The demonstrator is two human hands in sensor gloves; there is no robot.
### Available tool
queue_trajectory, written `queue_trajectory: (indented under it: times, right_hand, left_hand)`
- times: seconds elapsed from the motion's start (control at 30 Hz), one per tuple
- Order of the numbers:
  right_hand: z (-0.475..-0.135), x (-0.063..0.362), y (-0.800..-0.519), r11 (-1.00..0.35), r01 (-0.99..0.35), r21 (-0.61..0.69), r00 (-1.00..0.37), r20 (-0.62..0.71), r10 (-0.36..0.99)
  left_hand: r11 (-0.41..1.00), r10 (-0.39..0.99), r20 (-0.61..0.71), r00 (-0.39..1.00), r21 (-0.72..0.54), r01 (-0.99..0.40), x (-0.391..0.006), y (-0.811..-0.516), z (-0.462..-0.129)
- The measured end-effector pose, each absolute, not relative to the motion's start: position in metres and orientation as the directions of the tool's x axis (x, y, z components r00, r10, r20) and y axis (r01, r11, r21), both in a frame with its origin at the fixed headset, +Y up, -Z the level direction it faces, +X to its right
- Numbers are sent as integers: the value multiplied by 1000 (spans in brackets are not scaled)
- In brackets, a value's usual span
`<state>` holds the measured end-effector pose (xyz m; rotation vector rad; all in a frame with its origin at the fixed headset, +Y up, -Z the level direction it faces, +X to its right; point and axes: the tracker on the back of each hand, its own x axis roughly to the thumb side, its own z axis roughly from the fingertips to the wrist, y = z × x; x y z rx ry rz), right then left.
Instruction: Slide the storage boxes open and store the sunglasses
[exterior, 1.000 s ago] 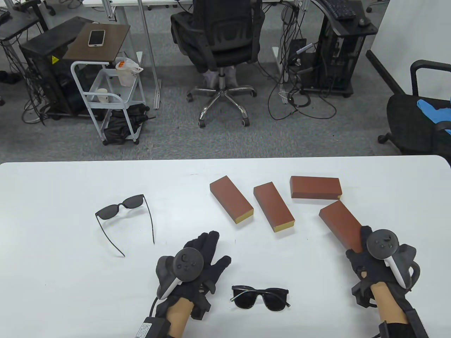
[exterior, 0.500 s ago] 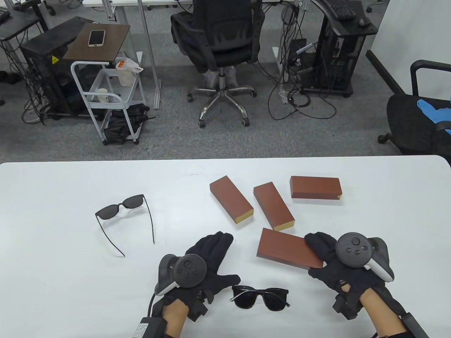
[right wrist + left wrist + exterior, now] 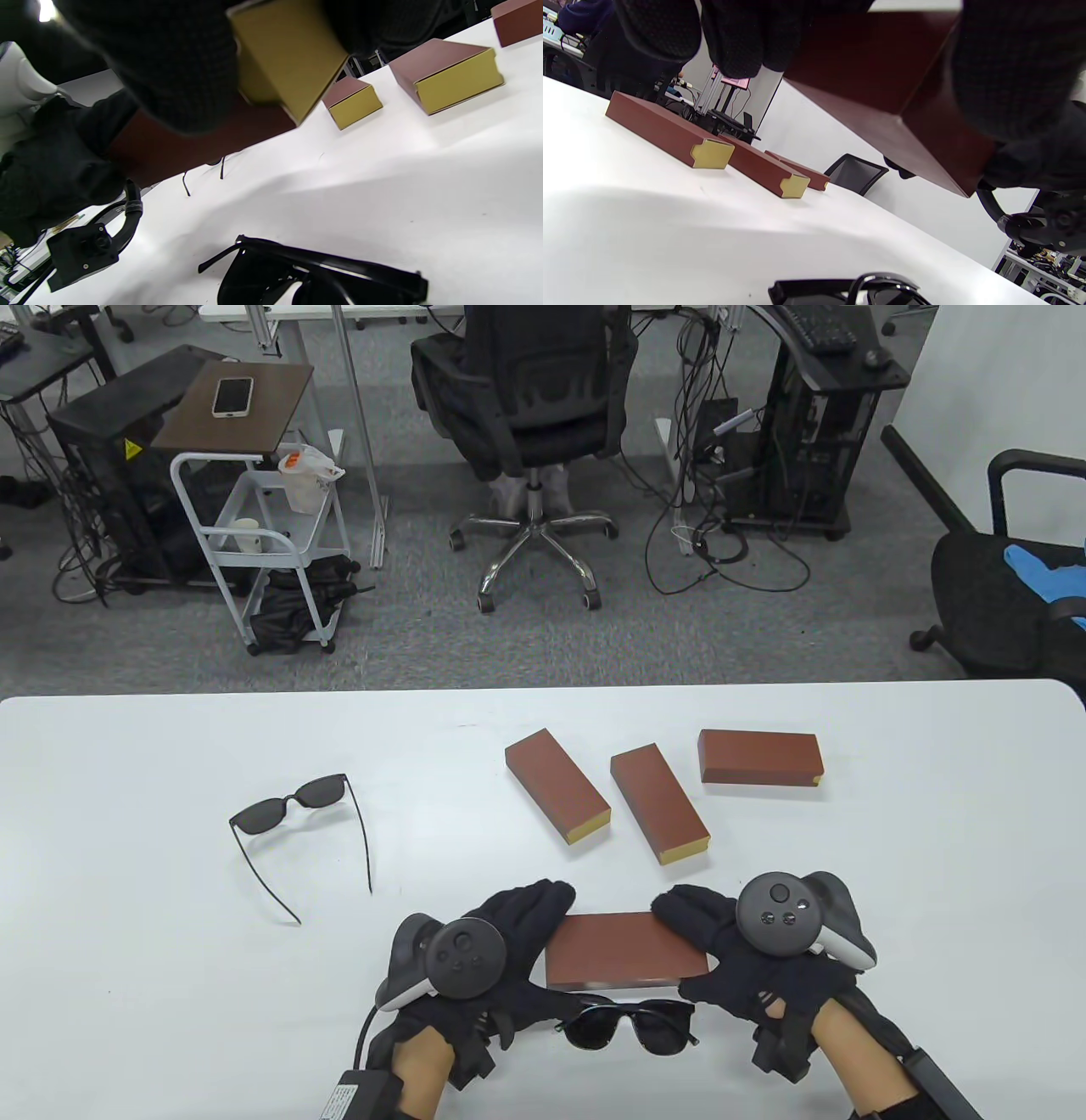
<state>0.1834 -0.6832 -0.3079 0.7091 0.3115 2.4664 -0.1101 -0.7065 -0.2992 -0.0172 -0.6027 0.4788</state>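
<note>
A red-brown storage box (image 3: 624,950) with a yellow inner end (image 3: 288,55) is held level just above the table, over the folded black sunglasses (image 3: 628,1025). My left hand (image 3: 530,946) grips its left end, fingers (image 3: 734,38) curled over the far edge. My right hand (image 3: 708,942) grips the right end, where the yellow drawer face shows. The box looks closed. A second pair of sunglasses (image 3: 297,806) lies unfolded at the left. Three more closed boxes (image 3: 557,787), (image 3: 660,804), (image 3: 761,757) lie further back.
The white table (image 3: 127,984) has its far edge at mid-frame, with an office chair (image 3: 530,407) and a cart (image 3: 254,526) on the floor beyond. The folded sunglasses (image 3: 314,271) lie right under the held box.
My right hand carried the box from the right side to front centre and turned it crosswise. My left hand moved right and took hold of its left end.
</note>
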Motion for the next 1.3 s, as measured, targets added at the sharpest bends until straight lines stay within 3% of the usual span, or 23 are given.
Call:
queue_trajectory:
  times: [0.23, 0.43, 0.97, 1.3]
  right_hand:
    - [-308, 184, -698, -807, -456, 375, -692, 421, 587]
    - [-305, 192, -709, -800, -467, 376, -688, 414, 596]
    - [-304, 193, -709, -820, -474, 322, -704, 421, 572]
    - [-316, 232, -716, -801, -495, 337, -751, 296, 590]
  left_hand:
    - [864, 503, 502, 703, -271, -425, -107, -712, -304]
    - [854, 520, 496, 695, -287, -434, -108, -712, -305]
    - [847, 532, 472, 703, -292, -445, -113, -717, -307]
    - [831, 551, 377, 745, -329, -448, -134, -726, -314]
